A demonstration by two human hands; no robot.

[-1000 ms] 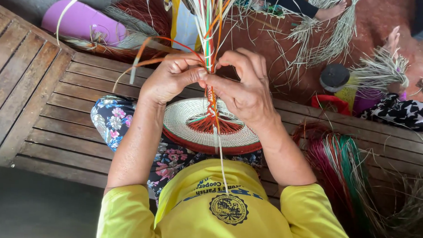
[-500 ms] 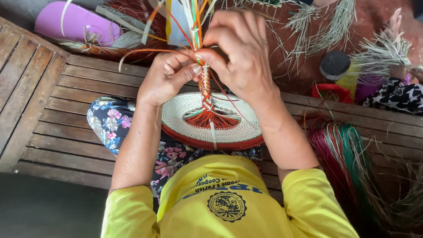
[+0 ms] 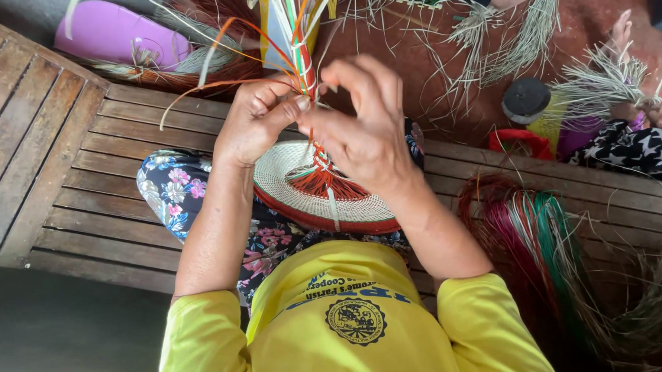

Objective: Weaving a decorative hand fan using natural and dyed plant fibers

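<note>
Since half a second ago the right hand (image 3: 363, 139) has come down from above the strands to sit level with the left hand (image 3: 255, 123), and the woven disc (image 3: 323, 197) has tilted a little further toward the left. Both hands pinch the braided stalk (image 3: 313, 159) that rises from the disc's centre: the left thumb and forefinger are pressed together on it, the right thumb and first fingers close on it from the other side, the remaining right fingers arched and spread. The stalk's long axis runs up and away from the person, fanning into loose coloured strands (image 3: 297, 28) of orange, green and white that leave the frame at the top. The disc rests on the flowered lap (image 3: 174, 190); its far rim is hidden behind the hands. On the slatted wooden bench (image 3: 85, 197) to the right lies a bundle of red and green fibre (image 3: 537, 247), its lower end blurred. A lilac tray (image 3: 118, 35) beyond the bench holds dried grass.
</note>
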